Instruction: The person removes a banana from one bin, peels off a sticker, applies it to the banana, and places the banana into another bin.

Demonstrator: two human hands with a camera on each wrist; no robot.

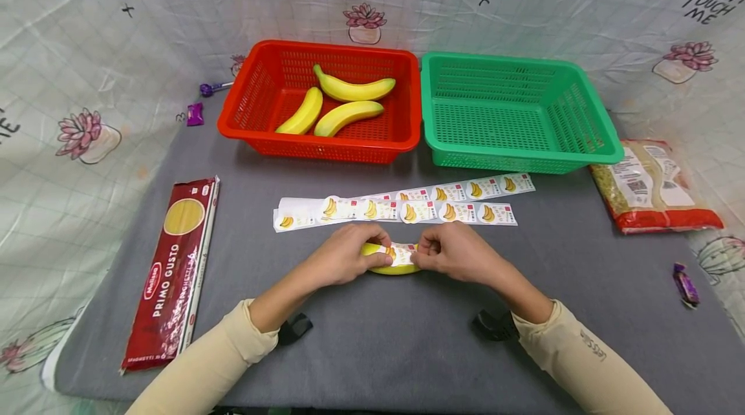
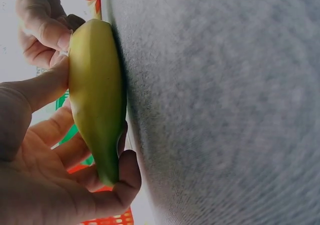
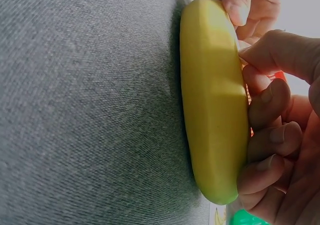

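spaghetti pack (image 1: pixel 174 269) | green basket (image 1: pixel 588 143) | lentil bag (image 1: pixel 652 185) | wrapped candy (image 1: pixel 685 284)

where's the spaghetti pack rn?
Head view: the spaghetti pack lies flat on the grey mat's left side, lengthwise toward the person, left of the left hand and in front of the red basket.

Both forearms are stretched forward over the table in beige sleeves, with a dark strap seen under each wrist. The left hand (image 1: pixel 348 253) is brought in from the left, its fingers curled and its thumb pressed inward in a grip. The right hand (image 1: pixel 456 252) is set just opposite, fingers (image 3: pixel 267 97) bent and stacked, thumb and forefinger pinched together. The two hands are held nearly touching, knuckles up.
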